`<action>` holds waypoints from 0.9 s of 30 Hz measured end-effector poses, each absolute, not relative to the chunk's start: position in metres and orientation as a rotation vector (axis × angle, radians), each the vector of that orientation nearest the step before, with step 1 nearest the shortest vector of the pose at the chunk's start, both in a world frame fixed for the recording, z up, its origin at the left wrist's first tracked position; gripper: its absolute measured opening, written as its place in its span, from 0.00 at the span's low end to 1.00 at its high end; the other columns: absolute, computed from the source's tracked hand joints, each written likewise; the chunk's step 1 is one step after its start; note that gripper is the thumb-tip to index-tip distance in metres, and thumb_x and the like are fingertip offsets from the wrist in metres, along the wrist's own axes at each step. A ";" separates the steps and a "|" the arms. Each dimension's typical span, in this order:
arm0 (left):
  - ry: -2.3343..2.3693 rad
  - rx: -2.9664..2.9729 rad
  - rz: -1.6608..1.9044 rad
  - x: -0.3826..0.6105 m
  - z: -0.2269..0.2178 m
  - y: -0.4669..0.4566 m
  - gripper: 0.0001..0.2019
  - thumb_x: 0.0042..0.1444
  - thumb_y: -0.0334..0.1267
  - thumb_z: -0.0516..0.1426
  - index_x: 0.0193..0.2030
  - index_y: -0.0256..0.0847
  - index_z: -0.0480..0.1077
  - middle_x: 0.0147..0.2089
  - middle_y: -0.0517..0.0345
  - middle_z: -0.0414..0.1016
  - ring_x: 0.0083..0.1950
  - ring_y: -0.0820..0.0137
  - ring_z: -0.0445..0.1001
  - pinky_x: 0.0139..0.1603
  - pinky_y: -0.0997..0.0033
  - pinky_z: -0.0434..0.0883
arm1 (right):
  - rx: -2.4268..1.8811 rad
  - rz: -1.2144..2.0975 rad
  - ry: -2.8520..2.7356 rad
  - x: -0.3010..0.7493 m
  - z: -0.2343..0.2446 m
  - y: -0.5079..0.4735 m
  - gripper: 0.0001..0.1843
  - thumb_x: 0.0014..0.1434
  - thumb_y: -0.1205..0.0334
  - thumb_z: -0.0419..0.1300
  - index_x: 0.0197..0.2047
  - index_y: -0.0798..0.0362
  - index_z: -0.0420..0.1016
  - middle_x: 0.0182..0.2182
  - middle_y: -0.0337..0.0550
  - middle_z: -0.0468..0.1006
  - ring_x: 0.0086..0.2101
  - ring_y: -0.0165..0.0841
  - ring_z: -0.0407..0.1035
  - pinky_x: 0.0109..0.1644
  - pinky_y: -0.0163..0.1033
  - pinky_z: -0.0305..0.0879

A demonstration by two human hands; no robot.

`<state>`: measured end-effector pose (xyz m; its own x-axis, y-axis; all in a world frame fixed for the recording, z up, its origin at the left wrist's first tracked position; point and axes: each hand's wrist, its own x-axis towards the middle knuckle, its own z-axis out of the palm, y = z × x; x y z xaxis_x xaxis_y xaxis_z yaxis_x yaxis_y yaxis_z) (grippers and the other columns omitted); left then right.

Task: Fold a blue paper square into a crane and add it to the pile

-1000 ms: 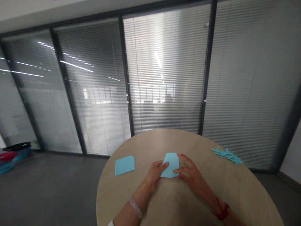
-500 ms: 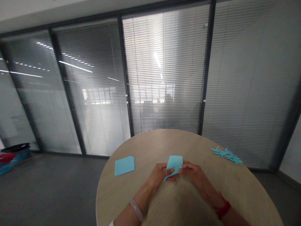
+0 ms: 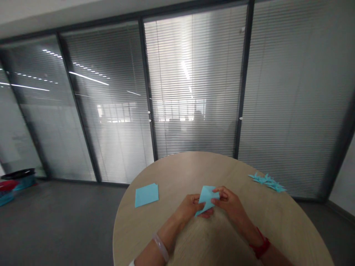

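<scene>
A small sheet of light-blue paper (image 3: 206,195), partly folded, is held up between my two hands over the table. My left hand (image 3: 189,208) pinches its lower left part, thumb on top and fingers beneath. On the right edge, my right hand (image 3: 227,201) grips the paper with thumb and index finger, the index finger lying near its upper right corner. The finer creases are too small to make out.
The round wooden table (image 3: 191,166) bears a stack of blue paper sheets (image 3: 146,195) on the left. A pile of folded blue paper pieces (image 3: 267,181) lies at the right edge. Glass partitions with blinds (image 3: 196,81) stand behind. Tubs (image 3: 24,179) sit on the floor far left.
The paper has shifted slightly right and down with both hands. My right index finger has come from the side onto the paper's upper right part.
</scene>
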<state>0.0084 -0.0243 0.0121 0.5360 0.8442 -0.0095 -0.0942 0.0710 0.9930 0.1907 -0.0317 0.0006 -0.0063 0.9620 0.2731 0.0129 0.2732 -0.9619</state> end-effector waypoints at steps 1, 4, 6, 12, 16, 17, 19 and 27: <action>0.726 1.283 0.807 0.008 0.012 -0.024 0.21 0.43 0.49 0.65 0.40 0.33 0.76 0.37 0.48 0.79 0.38 0.61 0.77 0.42 0.62 0.71 | -0.991 0.998 -1.330 0.191 0.001 -0.032 0.25 0.40 0.51 0.69 0.40 0.53 0.72 0.28 0.41 0.80 0.29 0.37 0.73 0.34 0.39 0.68; 0.680 1.227 0.784 0.004 0.012 -0.025 0.22 0.45 0.49 0.64 0.42 0.32 0.75 0.40 0.46 0.78 0.39 0.62 0.77 0.43 0.63 0.71 | -0.964 0.990 -1.297 0.191 0.002 -0.034 0.35 0.41 0.51 0.69 0.52 0.53 0.66 0.32 0.44 0.81 0.33 0.40 0.75 0.38 0.42 0.69; 0.658 1.214 0.769 0.001 0.013 -0.025 0.22 0.47 0.47 0.64 0.43 0.32 0.75 0.41 0.45 0.78 0.40 0.63 0.77 0.45 0.64 0.71 | -0.962 0.985 -1.275 0.192 0.003 -0.035 0.41 0.42 0.52 0.69 0.57 0.54 0.60 0.32 0.44 0.81 0.33 0.40 0.75 0.38 0.42 0.70; 0.681 1.203 0.727 -0.002 0.011 -0.022 0.20 0.45 0.45 0.65 0.42 0.32 0.76 0.42 0.45 0.78 0.42 0.63 0.77 0.48 0.66 0.70 | -0.991 0.939 -1.278 0.197 0.006 -0.035 0.42 0.44 0.52 0.68 0.60 0.56 0.57 0.31 0.43 0.81 0.31 0.38 0.75 0.37 0.41 0.69; 0.643 1.207 0.719 -0.004 0.010 -0.020 0.20 0.45 0.44 0.66 0.41 0.32 0.76 0.42 0.45 0.79 0.43 0.62 0.77 0.47 0.66 0.70 | -1.017 0.904 -1.292 0.199 0.005 -0.033 0.38 0.45 0.53 0.68 0.56 0.56 0.61 0.32 0.44 0.81 0.32 0.39 0.75 0.37 0.42 0.68; 0.628 1.205 0.716 -0.004 0.010 -0.020 0.20 0.45 0.44 0.66 0.41 0.32 0.76 0.42 0.44 0.79 0.43 0.62 0.77 0.47 0.65 0.71 | -1.024 0.892 -1.292 0.199 0.004 -0.033 0.37 0.45 0.53 0.67 0.56 0.56 0.62 0.32 0.45 0.81 0.32 0.39 0.75 0.37 0.42 0.68; 0.609 1.193 0.715 -0.004 0.011 -0.022 0.21 0.46 0.47 0.65 0.42 0.31 0.76 0.43 0.42 0.78 0.43 0.61 0.77 0.48 0.63 0.71 | -1.037 0.868 -1.291 0.199 0.004 -0.033 0.35 0.46 0.54 0.67 0.55 0.55 0.63 0.32 0.45 0.81 0.32 0.40 0.75 0.38 0.43 0.68; 0.658 1.329 0.750 0.009 0.017 -0.029 0.24 0.39 0.43 0.69 0.43 0.35 0.75 0.40 0.51 0.77 0.41 0.62 0.77 0.48 0.60 0.70 | -1.007 0.892 -1.340 0.196 0.007 -0.039 0.31 0.48 0.56 0.65 0.54 0.53 0.62 0.30 0.42 0.80 0.32 0.40 0.75 0.37 0.42 0.69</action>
<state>0.0085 -0.0295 0.0170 0.6068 0.7948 -0.0005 -0.1042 0.0802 0.9913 0.1963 -0.0392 0.0075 0.0499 0.9395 0.3389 0.0504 0.3365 -0.9403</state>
